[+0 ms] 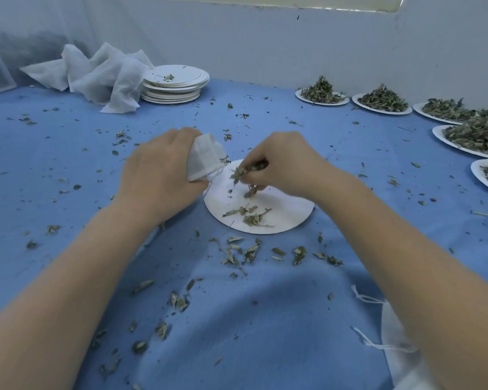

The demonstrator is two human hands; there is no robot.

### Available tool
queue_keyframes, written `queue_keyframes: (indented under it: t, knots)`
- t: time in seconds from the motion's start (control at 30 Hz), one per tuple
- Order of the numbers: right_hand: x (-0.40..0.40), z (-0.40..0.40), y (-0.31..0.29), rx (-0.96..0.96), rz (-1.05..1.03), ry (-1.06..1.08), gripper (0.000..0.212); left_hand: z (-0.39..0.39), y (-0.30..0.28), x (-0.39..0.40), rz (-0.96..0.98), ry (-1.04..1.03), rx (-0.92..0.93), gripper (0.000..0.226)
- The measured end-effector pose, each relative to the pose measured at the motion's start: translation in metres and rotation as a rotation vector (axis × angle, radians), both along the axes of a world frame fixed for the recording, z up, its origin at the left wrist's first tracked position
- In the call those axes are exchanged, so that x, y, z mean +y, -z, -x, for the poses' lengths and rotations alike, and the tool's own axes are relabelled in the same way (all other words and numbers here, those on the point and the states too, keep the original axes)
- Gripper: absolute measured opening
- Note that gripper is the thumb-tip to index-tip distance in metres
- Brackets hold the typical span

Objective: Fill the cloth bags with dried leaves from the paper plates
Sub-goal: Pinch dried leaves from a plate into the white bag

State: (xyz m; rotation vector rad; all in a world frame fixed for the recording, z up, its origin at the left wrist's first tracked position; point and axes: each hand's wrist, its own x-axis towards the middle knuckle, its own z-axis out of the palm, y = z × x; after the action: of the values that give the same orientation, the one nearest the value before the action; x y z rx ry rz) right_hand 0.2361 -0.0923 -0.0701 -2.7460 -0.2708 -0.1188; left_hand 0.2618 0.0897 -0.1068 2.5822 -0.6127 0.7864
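Your left hand (158, 175) grips a small white cloth drawstring bag (204, 157), fingers curled round it, holding it at the far left edge of the round white paper plate (282, 212) in front of you. The bag's mouth points toward your right hand (282, 164), which pinches a tuft of dried green leaves (245, 171) just above the plate, close beside the bag. So each grip is clamped: the left on the bag, the right on leaves.

A few more dried leaves (248, 215) lie on the near part of the plate, and loose leaf scraps (251, 253) are scattered across the blue cloth covering the desk (68, 164), thickest just in front of the plate.

Far left, a crumpled white fabric sheet (96, 71) lies beside a stack of used white paper plates (175, 84). Along the right side runs a row of paper plates heaped with dried leaves (382, 101). Under your right forearm, near the desk's front edge, lie flat white cloth bags with drawstrings (392, 333).
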Motion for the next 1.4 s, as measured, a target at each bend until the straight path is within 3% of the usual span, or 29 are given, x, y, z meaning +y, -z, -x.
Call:
queue_keyframes:
  t: [0.13, 0.23, 0.53, 0.77, 0.87, 1.07, 1.23, 1.4]
  knots:
    - [-0.015, 0.004, -0.022, -0.072, -0.214, 0.016, 0.007, -0.001, 0.001, -0.001, -0.119, 0.018, -0.014, 0.048]
    - [-0.011, 0.009, -0.027, -0.087, -0.246, -0.052, 0.007, 0.0, 0.001, -0.005, -0.157, 0.052, -0.029, 0.051]
    - [0.012, 0.01, -0.016, -0.137, -0.134, -0.185, 0.024, 0.006, 0.004, -0.018, 0.144, 0.147, 0.03, 0.051]
    - [-0.006, 0.016, -0.029, 0.267, -0.507, -0.358, 0.036, 0.005, 0.0, -0.015, 0.22, 0.137, 0.117, 0.054]
    - [-0.01, 0.016, -0.031, 0.325, -0.654, -0.345, 0.039, 0.004, 0.0, -0.014, 0.219, 0.134, 0.127, 0.055]
    - [0.001, 0.013, -0.026, -0.032, -0.446, -0.134, 0.02, 0.007, -0.003, -0.017, 0.242, 0.115, 0.129, 0.053]
    - [0.019, 0.013, -0.018, -0.181, -0.173, -0.077, 0.023, 0.01, -0.004, -0.02, 0.192, 0.136, 0.111, 0.058]
    - [0.007, 0.016, -0.027, -0.001, -0.46, -0.191, 0.027, 0.009, -0.005, -0.018, 0.22, 0.1, 0.108, 0.051]
